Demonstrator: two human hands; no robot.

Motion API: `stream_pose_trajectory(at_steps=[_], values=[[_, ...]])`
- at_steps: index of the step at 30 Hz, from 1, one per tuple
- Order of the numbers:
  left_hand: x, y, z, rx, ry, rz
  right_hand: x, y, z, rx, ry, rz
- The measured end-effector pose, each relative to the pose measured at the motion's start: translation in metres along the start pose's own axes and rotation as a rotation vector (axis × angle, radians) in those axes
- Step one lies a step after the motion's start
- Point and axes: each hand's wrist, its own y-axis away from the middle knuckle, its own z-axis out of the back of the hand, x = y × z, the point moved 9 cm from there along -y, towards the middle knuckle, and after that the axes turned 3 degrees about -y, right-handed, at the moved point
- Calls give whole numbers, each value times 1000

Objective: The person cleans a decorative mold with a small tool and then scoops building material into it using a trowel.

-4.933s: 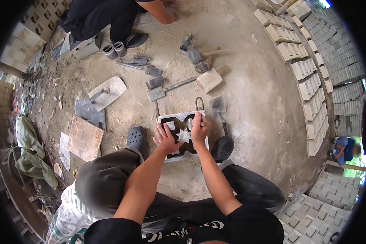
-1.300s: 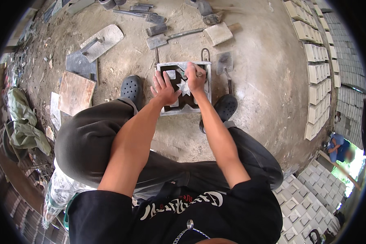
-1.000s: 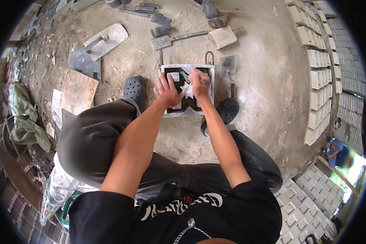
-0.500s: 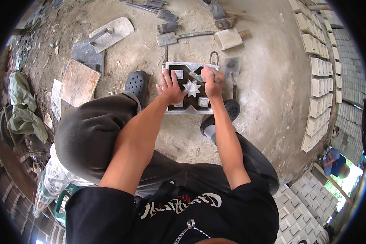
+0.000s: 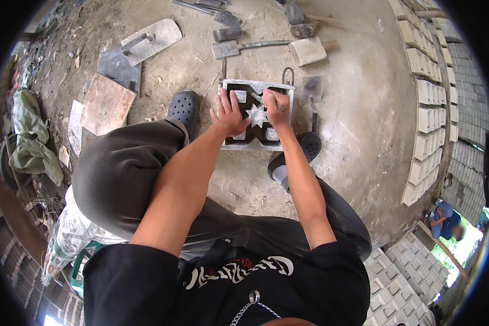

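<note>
A square metal mould (image 5: 261,85) lies on the ground between my feet, with a pale eight-pointed star (image 5: 256,115) in its middle and square blocks near its corners. Over the mould's left side my left hand (image 5: 231,115) lies flat, fingers spread, its thumb near the star. My right hand (image 5: 276,110) is closed above the right half of the mould, beside the star. It appears to grip a small hand tool, mostly hidden by the fingers, so its kind cannot be made out.
Beyond the mould lie a flat-bladed tool (image 5: 225,49), a mallet (image 5: 308,51) and other tools. A small trowel (image 5: 311,89) lies right of it. A plastering float (image 5: 152,41) and boards (image 5: 108,103) are at left. Pale blocks (image 5: 430,119) line the right; a person (image 5: 445,220) sits beyond.
My right hand has turned and shifted slightly left, and the tool that showed in its grip is now mostly hidden. My left hand stays in place on the mould.
</note>
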Motion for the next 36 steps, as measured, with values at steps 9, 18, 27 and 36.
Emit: stream_pose_trajectory(at_steps=[9, 18, 27, 36], values=[[1, -1, -3, 8, -10, -12, 0, -4, 6, -233, 27, -138], [2, -3, -3, -13, 12, -14, -7, -4, 1, -243, 87, -288], [2, -3, -3, -18, 6, -11, -16, -7, 4, -355, 3, -285], [1, -2, -2, -2, -5, -5, -34, -5, 18, -516, 35, -456]])
